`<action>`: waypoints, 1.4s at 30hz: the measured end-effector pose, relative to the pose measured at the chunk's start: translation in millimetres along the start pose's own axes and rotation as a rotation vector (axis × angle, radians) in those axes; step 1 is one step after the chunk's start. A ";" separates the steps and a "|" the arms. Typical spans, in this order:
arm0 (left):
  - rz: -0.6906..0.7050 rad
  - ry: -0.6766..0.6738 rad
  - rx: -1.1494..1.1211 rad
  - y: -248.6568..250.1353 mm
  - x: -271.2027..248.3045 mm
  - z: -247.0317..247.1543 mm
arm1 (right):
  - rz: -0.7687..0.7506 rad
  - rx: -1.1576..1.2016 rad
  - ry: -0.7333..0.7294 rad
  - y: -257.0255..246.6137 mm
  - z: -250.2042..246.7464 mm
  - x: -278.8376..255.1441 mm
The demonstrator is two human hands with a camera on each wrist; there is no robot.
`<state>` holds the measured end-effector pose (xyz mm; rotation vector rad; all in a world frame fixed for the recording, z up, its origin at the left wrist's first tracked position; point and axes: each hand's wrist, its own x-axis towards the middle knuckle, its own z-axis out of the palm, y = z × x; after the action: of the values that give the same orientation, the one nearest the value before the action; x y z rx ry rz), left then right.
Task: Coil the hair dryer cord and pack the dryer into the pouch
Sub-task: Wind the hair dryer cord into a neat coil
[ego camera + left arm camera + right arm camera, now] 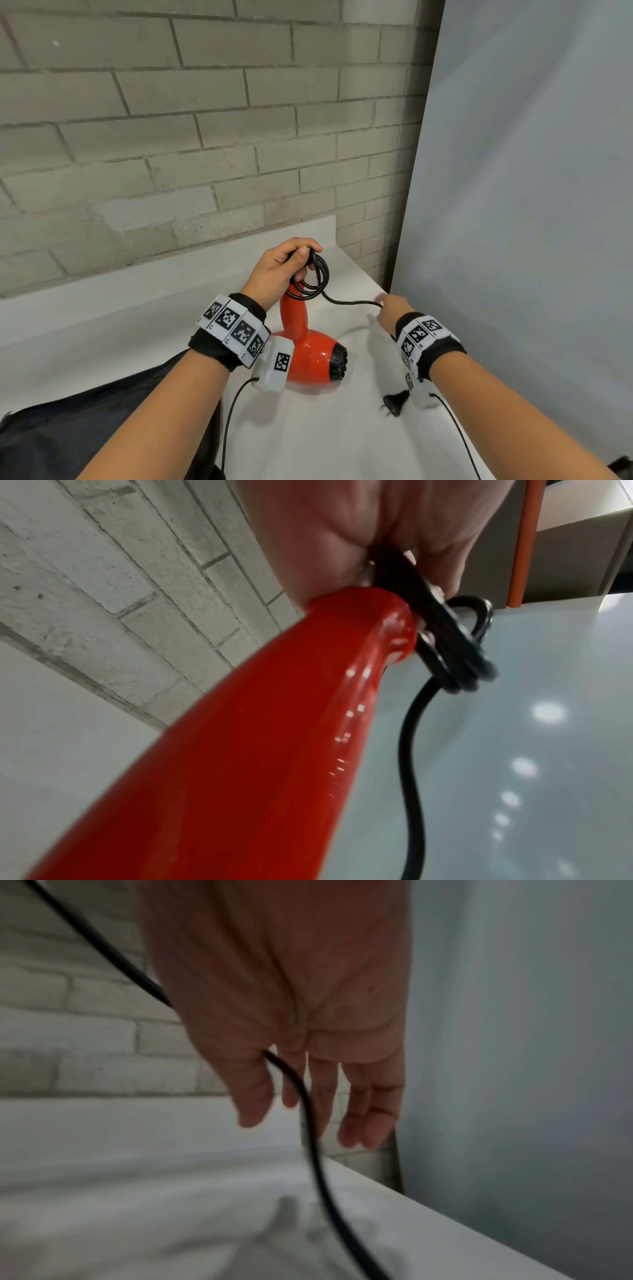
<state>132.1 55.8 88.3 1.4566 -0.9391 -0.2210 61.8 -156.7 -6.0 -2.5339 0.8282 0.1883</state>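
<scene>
While coiling is under way, glossy red plastic hair dryer [310,353] stands with barrel on white cloth-covered surface [308,438], handle pointing up toward left hand [279,270]. Left fingers [301,255] curled round a bundle of several black cord loops [317,279] at the handle's end; in the left wrist view the loops [455,653] sit pinched just beside the handle tip. Judged purpose: keeps finished turns from springing apart and anchors the dryer so the cord can be drawn against it.

Free run of black cord leaves the loops rightward to right hand [392,313]. In the right wrist view, right fingers [363,1110] nearly straight and slightly spread, cord [308,1118] passing between thumb and forefinger without a firm pinch; picture blurred, so contact pressure uncertain. Judged purpose: loose guiding lets the cord slide while the next turn is formed.

Black two-pin plug [395,402] lies on surface near right wrist, so some length remains uncoiled.

Dark fabric, probably the black pouch [102,428], lies at lower left of surface, partly under left forearm; opening not discernible. Dryer not yet in it.

Next move judged: carry slack back to left hand for another loop. Risk: loops slipping from left grip.
</scene>
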 end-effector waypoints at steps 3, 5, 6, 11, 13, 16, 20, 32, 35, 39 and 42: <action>0.015 0.010 0.046 -0.3 2.4 2.7 | -0.418 0.155 0.050 -25.7 -11.2 -18.4; 0.022 0.018 0.060 -0.3 4.8 3.5 | -0.668 0.246 -0.015 -46.8 -21.4 -35.9; 0.022 0.022 0.071 0.2 6.0 3.5 | -0.707 0.280 -0.072 -54.6 -26.0 -43.7; 0.005 0.009 0.011 0.4 6.3 2.7 | -0.603 0.529 0.038 -67.6 -31.7 -58.4; 0.017 0.009 0.001 -0.2 5.1 3.3 | -0.532 0.497 0.257 -70.0 -39.9 -57.3; 0.022 0.007 0.072 -1.4 7.1 2.8 | -0.552 0.577 0.439 -76.3 -62.0 -59.7; -0.008 -0.087 0.193 -2.1 10.3 0.4 | -0.662 0.652 0.577 -87.3 -87.8 -68.4; -0.006 0.016 0.279 -6.2 17.5 7.3 | -0.732 0.610 0.453 -72.7 -89.5 -74.3; -0.019 0.084 0.261 -7.6 18.3 9.4 | -0.532 0.502 0.406 -44.7 -72.5 -68.6; -0.023 0.123 0.249 -7.5 16.8 13.5 | -0.197 0.265 0.143 -3.4 -38.9 -66.5; -0.037 0.136 0.246 -6.6 16.2 14.3 | -0.011 0.058 -0.113 17.5 -16.4 -67.8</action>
<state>135.8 33.6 86.7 1.6940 -0.8505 -0.0322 -3.6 -141.3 19.7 -2.4488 0.7640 0.2968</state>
